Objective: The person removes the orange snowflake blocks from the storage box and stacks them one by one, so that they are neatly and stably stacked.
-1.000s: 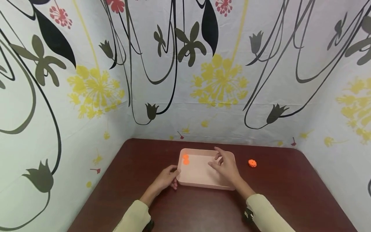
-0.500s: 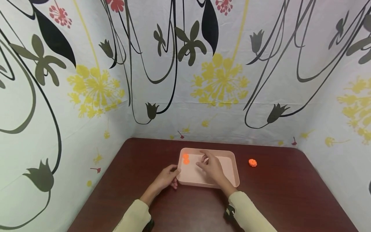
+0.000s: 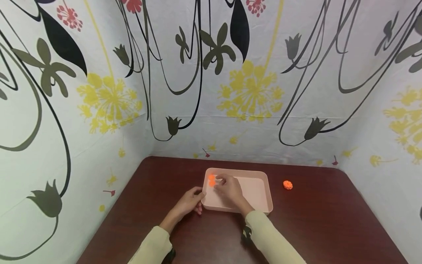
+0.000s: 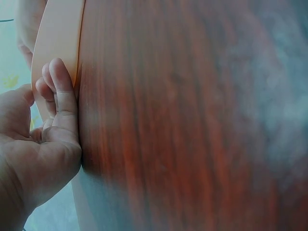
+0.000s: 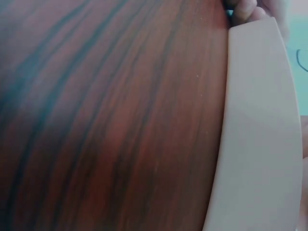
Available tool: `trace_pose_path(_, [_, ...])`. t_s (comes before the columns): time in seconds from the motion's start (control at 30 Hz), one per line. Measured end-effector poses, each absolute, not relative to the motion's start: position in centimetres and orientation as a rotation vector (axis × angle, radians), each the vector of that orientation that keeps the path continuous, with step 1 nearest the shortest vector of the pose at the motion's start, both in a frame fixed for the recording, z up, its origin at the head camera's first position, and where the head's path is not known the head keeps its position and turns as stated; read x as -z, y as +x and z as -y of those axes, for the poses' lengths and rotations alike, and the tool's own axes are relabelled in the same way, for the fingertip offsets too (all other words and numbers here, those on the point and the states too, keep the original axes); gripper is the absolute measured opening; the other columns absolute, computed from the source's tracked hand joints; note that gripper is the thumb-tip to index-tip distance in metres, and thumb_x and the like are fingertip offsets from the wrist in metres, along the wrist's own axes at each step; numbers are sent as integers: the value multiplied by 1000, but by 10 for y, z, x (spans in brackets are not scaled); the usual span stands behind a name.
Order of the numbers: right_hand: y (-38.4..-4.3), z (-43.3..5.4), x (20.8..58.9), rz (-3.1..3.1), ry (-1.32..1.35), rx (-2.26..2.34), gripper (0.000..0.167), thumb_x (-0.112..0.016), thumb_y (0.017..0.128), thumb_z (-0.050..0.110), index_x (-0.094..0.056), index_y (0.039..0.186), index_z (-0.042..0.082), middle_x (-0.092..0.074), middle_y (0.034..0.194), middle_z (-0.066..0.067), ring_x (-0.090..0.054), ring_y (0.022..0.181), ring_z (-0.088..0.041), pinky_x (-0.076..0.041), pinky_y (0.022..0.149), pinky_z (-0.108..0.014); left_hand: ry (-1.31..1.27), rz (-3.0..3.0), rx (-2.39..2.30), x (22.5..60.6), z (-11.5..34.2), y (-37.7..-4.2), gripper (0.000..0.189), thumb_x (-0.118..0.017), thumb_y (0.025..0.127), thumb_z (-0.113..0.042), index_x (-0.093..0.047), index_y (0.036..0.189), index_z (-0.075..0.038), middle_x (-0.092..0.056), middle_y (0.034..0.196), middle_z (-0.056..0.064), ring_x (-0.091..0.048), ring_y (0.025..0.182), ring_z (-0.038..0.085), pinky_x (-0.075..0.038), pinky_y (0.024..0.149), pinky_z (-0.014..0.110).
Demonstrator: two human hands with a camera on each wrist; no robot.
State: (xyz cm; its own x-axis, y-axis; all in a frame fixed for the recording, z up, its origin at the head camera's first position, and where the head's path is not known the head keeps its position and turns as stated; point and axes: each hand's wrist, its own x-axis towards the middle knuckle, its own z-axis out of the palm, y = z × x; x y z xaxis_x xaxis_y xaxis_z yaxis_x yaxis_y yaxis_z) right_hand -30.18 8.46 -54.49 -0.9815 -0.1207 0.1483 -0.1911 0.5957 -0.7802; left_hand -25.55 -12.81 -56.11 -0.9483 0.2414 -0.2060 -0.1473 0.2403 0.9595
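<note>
A pale pink tray lies on the table, with two small orange pieces near its far left corner. My left hand holds the tray's left side, thumb at the rim. In the left wrist view, the fingers of this left hand lie along the tray's outer wall. Over the tray's left half reaches my right hand, thumb and index finger apart beside the orange pieces. The right wrist view mostly has the tray's front wall, with a sliver of the right hand behind it.
A scalloped orange piece lies on the dark red-brown table, right of the tray. White cloth with printed flowers hangs behind the table's far edge and along both sides.
My right hand has moved left across the tray, from its right side to beside the orange pieces. The tray's right end has come into view. My left hand has stayed in place.
</note>
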Motion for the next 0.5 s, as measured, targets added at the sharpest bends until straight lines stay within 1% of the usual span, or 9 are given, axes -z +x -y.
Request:
trace_pose_path(0.1, [-302,-79,545,2792,228,-1226,37,-86,85,19,-79,120,11,-72,85,0,-60,72,-13,-49,63,-29,88,-2196,-1768,560,128,-256,56,-59,109,-31,-45,152,3,-58,72,3,-63,59,13,-64,58,32])
trace_pose_path(0.2, [-304,-73,546,2852,182,-1107,40,-87,84,26,-79,121,16,-70,82,4,-59,71,-13,-46,61,-30,93,-2190,-1776,559,128,-256,56,-59,109,-30,-45,152,4,-58,71,3,-63,58,13,-64,58,32])
trace_pose_path(0.27, [-304,-70,547,2883,151,-1048,42,-87,83,30,-79,122,17,-68,79,4,-58,70,-14,-44,60,-30,94,-2187,-1778,559,128,-256,55,-59,109,-29,-45,152,4,-58,71,2,-63,58,13,-64,58,32])
trace_pose_path(0.37, [-305,-68,548,2906,124,-984,43,-89,83,32,-79,121,16,-69,78,3,-60,70,-16,-45,60,-32,96,-2193,-1775,560,127,-255,55,-58,109,-28,-45,152,4,-58,71,2,-63,58,13,-64,58,32])
trace_pose_path(0.5, [-305,-65,550,2890,112,-929,39,-89,82,36,-81,114,15,-79,92,-1,-70,81,-22,-54,69,-38,70,-2202,-1766,560,127,-255,55,-59,108,-28,-46,152,2,-59,72,3,-64,59,13,-64,58,32])
